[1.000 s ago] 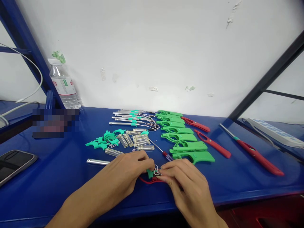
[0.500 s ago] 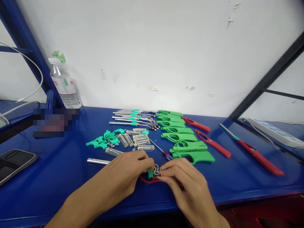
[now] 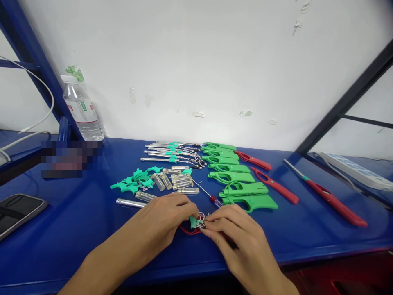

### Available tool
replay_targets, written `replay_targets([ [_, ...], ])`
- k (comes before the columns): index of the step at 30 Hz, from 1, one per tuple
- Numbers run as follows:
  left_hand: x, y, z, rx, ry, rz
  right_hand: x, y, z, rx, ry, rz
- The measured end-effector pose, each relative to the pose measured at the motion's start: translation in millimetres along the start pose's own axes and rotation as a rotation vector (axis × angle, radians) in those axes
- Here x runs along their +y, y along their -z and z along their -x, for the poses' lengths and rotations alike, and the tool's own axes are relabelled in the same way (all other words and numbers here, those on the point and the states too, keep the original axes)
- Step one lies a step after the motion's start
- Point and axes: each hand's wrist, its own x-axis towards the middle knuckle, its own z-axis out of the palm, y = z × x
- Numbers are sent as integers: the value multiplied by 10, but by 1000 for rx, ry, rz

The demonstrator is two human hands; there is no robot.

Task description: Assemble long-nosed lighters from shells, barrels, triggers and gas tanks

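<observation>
My left hand (image 3: 167, 215) is closed, its fingers pinching a lighter's metal tube assembly. The silver tube (image 3: 130, 203) sticks out to the left beneath that hand. A green plastic piece (image 3: 193, 222) shows at the left fingertips. My right hand (image 3: 238, 233) is closed too, thumb and fingertips pinching the small dark igniter at the end of looped white wires (image 3: 201, 219). Under both hands lies a red lighter handle shell (image 3: 190, 232), mostly hidden. How the igniter sits against the shell cannot be made out.
Beyond my hands lie clear fuel tanks (image 3: 182, 180), green triggers (image 3: 135, 180), a screwdriver (image 3: 215, 200) and several tube assemblies (image 3: 162, 153). Green handle shells (image 3: 245, 202) and red ones (image 3: 276, 186) lie right, near a red lighter (image 3: 331, 198). A phone (image 3: 20, 213) and bottle (image 3: 82, 110) are left.
The free end of the silver tube has shifted slightly right and up. The wires and green piece between my fingertips have moved a little; both hands keep their pinch.
</observation>
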Motion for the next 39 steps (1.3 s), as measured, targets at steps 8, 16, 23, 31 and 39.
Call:
replay_targets([
  [8,-42,-12,13,73,-54,52,23,-3,27,-9,21,101],
  [16,-72,-35,-21,121,-92,84,23,-7,21,-7,13,116],
  [23,-54,-30,-9,128,-53,81,17,5,11,-20,-2,104],
  [31,-58,-25,-15,113,-55,97,-2,4,5,-9,3,101],
  [39,-43,-32,-8,102,-55,119,-3,6,-5,5,-11,94],
])
